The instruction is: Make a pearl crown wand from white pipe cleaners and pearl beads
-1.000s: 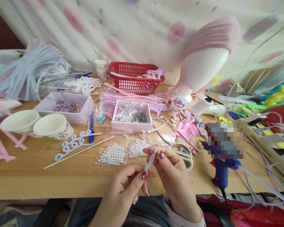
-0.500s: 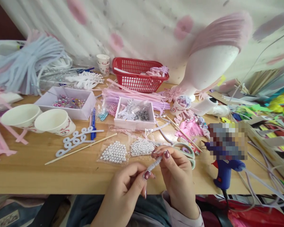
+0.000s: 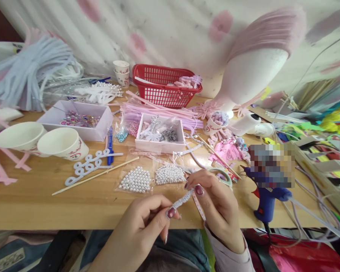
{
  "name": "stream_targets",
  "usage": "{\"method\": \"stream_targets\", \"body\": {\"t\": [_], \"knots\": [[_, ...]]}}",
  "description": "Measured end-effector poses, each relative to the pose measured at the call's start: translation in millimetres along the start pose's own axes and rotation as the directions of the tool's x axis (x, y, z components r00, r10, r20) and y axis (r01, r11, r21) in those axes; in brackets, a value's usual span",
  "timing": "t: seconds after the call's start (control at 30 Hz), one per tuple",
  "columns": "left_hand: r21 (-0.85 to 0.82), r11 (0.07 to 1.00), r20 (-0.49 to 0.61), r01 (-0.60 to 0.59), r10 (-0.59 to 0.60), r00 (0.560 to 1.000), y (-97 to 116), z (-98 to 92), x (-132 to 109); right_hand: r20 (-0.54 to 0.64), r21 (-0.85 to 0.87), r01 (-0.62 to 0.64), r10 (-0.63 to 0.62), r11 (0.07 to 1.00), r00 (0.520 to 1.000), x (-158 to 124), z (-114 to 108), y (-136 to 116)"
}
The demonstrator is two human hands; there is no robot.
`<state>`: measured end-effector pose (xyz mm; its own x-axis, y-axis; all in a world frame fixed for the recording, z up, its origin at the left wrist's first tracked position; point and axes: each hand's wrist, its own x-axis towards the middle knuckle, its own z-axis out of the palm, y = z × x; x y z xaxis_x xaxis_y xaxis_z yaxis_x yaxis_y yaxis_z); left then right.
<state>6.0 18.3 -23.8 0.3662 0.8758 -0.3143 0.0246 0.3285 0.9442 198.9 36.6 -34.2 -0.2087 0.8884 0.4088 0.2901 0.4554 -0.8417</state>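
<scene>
Between my two hands is a short, pale blue-grey pipe cleaner (image 3: 183, 200) that looks tightly coiled or twisted. My left hand (image 3: 147, 221) pinches its lower end between thumb and finger. The upper end sits in the fingertips of my right hand (image 3: 217, 202), closed on it. Just beyond my fingers lie two clear bags of pearl beads (image 3: 135, 180), one beside the other. Part of a pink measuring tape (image 3: 198, 207) shows below my right hand. Green-handled scissors (image 3: 225, 176) lie partly hidden behind that hand.
A blue glue gun (image 3: 265, 202) stands to the right, with cords around it. Looped pipe cleaners (image 3: 92, 166) and a wooden stick (image 3: 95, 176) lie left. Behind are paper cups (image 3: 62, 145), a white box (image 3: 160, 147), a red basket (image 3: 166, 99) and a white mannequin head (image 3: 249, 75).
My hands have drawn slightly apart, and more of the coiled pipe cleaner shows between them. The measuring tape now shows under my right hand. The whole view has shifted a little.
</scene>
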Motion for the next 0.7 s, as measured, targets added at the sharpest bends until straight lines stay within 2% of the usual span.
{"method": "stream_targets", "body": {"t": [0.17,0.33,0.4,0.5,0.7], "knots": [[0.166,0.985,0.072,-0.039,0.027,0.997,1,-9.9,2,0.067,-0.072,0.062,-0.057,0.995,0.996,-2,-6,5],[0.26,0.965,0.015,-0.047,0.044,0.999,5,-6.2,-1,-0.012,0.029,0.119,-0.118,0.993,0.993,-2,-2,6],[0.269,0.963,-0.009,-0.031,0.035,0.999,7,-3.6,-3,-0.039,0.018,0.143,-0.143,0.99,0.989,-1,0,6],[0.31,0.95,0.02,-0.039,0.034,0.999,10,-1.3,-3,-0.08,-0.023,0.176,-0.177,0.984,0.981,-2,2,6],[0.42,0.89,0.084,-0.179,0.158,0.984,10,-3.1,-1,-0.167,0.0,0.079,-0.078,0.997,0.983,-7,3,7]]}}
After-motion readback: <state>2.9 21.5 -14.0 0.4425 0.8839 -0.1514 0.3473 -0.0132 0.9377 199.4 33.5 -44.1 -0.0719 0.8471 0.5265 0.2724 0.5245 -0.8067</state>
